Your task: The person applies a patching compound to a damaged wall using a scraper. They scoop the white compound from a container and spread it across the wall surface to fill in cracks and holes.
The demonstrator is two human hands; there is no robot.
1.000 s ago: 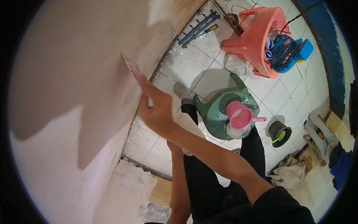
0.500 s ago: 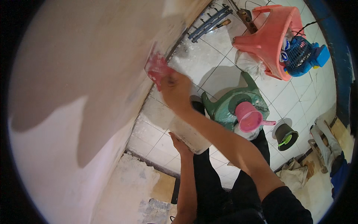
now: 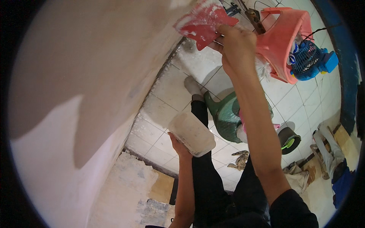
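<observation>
My right hand [image 3: 237,47] grips a red plastic putty spreader [image 3: 205,26] by its back edge. White paste smears the blade, which is close to the pale wall [image 3: 114,57]; I cannot tell whether it touches. Lower down, my left hand [image 3: 179,146] holds a shallow rectangular tub [image 3: 192,133] from its left side, over my legs. A pale, whitish coating shows across the tub. Part of my left hand's fingers is hidden beneath it.
A green stool [image 3: 226,117] stands ahead, with a pink dipper mostly behind my right forearm. Beyond are a coral plastic stool [image 3: 283,34], a blue fan [image 3: 306,57] and a power strip [image 3: 254,21]. A dark bucket [image 3: 286,133] sits at right, cloths [image 3: 298,178] behind it.
My right hand and the spreader have swept up and to the right, along the wall and away from the tub. The tub in my left hand has shifted slightly and is more fully seen.
</observation>
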